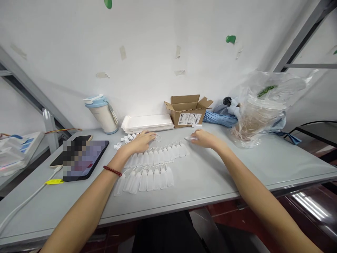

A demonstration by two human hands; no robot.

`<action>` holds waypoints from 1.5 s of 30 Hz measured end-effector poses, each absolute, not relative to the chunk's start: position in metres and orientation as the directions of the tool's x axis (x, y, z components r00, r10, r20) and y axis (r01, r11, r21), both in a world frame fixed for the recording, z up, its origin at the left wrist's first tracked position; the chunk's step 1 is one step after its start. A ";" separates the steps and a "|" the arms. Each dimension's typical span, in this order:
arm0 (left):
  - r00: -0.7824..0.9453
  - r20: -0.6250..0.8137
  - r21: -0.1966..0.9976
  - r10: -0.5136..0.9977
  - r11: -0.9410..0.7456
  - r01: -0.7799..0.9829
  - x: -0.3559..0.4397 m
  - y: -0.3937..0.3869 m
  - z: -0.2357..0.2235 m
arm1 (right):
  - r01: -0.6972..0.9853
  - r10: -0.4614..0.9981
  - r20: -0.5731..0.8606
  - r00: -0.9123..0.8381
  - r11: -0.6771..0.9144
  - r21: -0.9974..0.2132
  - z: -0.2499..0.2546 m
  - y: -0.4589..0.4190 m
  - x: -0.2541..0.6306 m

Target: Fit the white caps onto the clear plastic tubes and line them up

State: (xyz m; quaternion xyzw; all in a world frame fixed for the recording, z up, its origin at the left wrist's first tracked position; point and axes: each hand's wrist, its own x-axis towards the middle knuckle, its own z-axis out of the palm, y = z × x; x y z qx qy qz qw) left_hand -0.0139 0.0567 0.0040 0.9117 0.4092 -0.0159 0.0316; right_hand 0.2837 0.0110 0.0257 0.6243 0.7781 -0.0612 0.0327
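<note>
Rows of translucent plastic tubes (157, 180), each topped with a looped cord, lie on the grey table (210, 177): a nearer row and a longer one just behind it. The right hand (203, 138) pinches a single clear piece (191, 138) between its fingertips, just past the right end of the back row. The left hand (143, 141) rests palm down beside a small heap of white caps (129, 138), its fingers bent toward the tabletop; whether they grip anything cannot be told, though a thin white loop shows at their tips.

By the look of it, a good part is done, since both rows lie looped and side by side. The loose caps seem to be what is left, partly hidden and too small to count.

The nearer row sits close to the table's front edge, so there is little margin below it. Behind the hands, a stack of white sheets (151, 122) and an open cardboard box (188, 112) limit reach. On the left, a tablet (89, 165) narrows the space; the widest room for moving lies right of the rows, up to a bagged cup (259, 121).
</note>
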 end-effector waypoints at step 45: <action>0.639 0.025 0.078 0.768 -0.639 0.765 -0.003 0.041 0.014 | 0.941 0.956 0.051 -0.287 0.292 -0.170 0.010 0.020 0.286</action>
